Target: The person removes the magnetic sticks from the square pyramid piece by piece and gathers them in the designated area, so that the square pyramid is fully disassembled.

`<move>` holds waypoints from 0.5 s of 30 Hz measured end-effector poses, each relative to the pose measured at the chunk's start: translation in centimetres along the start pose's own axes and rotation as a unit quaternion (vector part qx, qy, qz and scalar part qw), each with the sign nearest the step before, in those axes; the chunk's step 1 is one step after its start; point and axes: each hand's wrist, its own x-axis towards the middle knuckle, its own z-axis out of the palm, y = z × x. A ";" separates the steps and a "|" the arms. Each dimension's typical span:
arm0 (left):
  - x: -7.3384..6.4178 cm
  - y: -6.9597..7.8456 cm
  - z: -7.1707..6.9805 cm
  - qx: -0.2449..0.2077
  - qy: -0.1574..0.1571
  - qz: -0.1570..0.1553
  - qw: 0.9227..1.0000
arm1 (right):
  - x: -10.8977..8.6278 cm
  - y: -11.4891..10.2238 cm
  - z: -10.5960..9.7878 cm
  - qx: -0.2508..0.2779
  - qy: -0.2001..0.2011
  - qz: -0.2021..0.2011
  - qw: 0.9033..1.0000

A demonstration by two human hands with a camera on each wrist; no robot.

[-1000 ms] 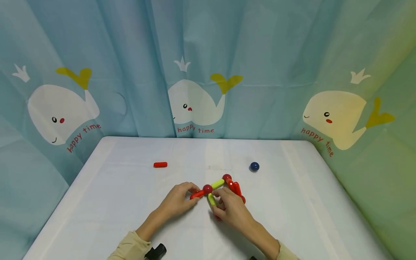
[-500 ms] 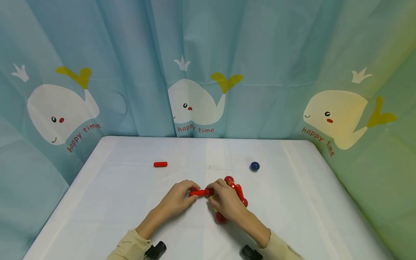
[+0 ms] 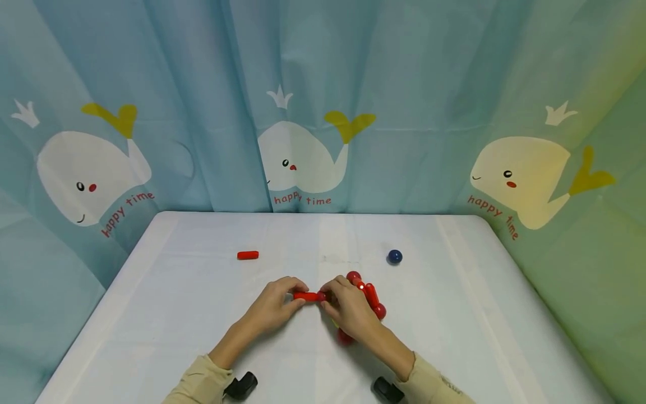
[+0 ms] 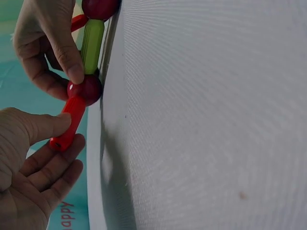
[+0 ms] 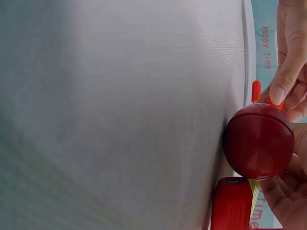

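Note:
In the head view my left hand point(image 3: 273, 306) pinches a red stick point(image 3: 305, 296) between thumb and fingers. The stick's right end meets a dark red ball point(image 4: 85, 90), which my right hand point(image 3: 353, 308) grips with thumb and fingertips. A yellow-green stick point(image 4: 92, 47) runs from that ball to another dark red ball point(image 4: 100, 6) in the left wrist view. Beyond my right hand lie more joined pieces: a red ball point(image 3: 354, 276), a red stick point(image 3: 371, 294) and a ball point(image 3: 379, 311). Another ball point(image 3: 345, 336) shows below the hand, which hides part of the structure.
A loose red stick point(image 3: 248, 255) lies toward the back left of the white table point(image 3: 176, 314). A dark blue ball point(image 3: 395, 257) sits at the back right. Behind the table hangs a blue-green curtain point(image 3: 419, 67) printed with whales.
My right hand has shifted up and left from the lower yellow-green stick onto the middle ball. The left hand's red stick has turned from slanted to nearly level and still meets that ball.

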 end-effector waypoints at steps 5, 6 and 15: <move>0.1 0.0 0.1 -0.003 -0.002 -0.010 1.000 | -0.1 0.0 -0.1 0.004 -0.003 -0.001 1.000; 0.1 0.1 0.1 -0.004 -0.002 -0.012 1.000 | -0.1 0.0 -0.1 0.004 -0.002 -0.001 1.000; -0.3 -0.1 0.0 0.003 0.009 -0.010 1.000 | -0.2 -0.1 0.0 0.014 -0.005 -0.012 1.000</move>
